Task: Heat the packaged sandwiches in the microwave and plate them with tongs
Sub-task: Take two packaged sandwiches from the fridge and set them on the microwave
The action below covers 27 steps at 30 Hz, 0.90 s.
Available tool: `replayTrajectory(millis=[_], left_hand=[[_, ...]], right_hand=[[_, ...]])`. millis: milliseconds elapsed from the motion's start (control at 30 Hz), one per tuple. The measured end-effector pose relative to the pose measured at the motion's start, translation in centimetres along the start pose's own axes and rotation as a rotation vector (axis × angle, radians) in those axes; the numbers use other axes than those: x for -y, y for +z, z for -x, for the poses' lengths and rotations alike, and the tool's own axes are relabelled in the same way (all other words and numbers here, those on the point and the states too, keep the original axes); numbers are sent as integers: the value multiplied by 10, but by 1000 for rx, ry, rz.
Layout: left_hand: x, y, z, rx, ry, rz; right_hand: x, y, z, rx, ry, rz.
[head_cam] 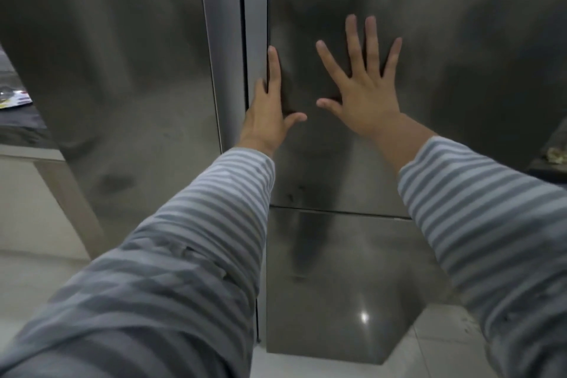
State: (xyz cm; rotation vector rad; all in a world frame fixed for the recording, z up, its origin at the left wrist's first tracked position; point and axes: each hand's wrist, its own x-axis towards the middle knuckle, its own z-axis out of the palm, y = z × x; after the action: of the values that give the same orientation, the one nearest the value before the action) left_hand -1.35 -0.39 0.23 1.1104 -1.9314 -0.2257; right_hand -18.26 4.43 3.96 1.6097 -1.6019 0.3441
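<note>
The person stands close against a steel fridge, both striped sleeves stretched forward. The left hand (270, 107) lies along the vertical edge of the right-hand door (445, 70), its fingers tucked into the dark seam beside the neighbouring left-hand door (107, 70), thumb resting on the door face. Just beside it, the right hand (365, 92) presses flat on that same door, fingers spread wide and holding nothing.

No packaged sandwiches, microwave or tongs are in sight, so this looks like the fetching step at the fridge, either shutting the door or prying it open; I cannot tell which. If opening, the left fingers need purchase on that edge while the right hand lifts off.

Below the hands a drawer front (337, 285) meets pale floor tiles (445, 356), leaving room to step back. Far left of the hands, a dark tabletop (21, 129) carries a printed packet (13, 98).
</note>
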Motion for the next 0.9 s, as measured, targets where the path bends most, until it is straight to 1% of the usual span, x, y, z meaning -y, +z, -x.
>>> replayTrajectory(millis=[200,367,467,800,900], left_hand=[[-6,-5,0,2,-38,31],[-15,-12,22,-38,-3,0],[-22,-22,40,-29,37,6],[-73,-78,122,171,125,-23],[-91,-90,156,194,217,-5]], right_hand=[[2,-6,0,53,31,-16],[1,-20,11,83,16,-18],[3,-36,24,112,33,-44],[9,-122,93,229,136,-67],[14,-156,123,299,154,-79]])
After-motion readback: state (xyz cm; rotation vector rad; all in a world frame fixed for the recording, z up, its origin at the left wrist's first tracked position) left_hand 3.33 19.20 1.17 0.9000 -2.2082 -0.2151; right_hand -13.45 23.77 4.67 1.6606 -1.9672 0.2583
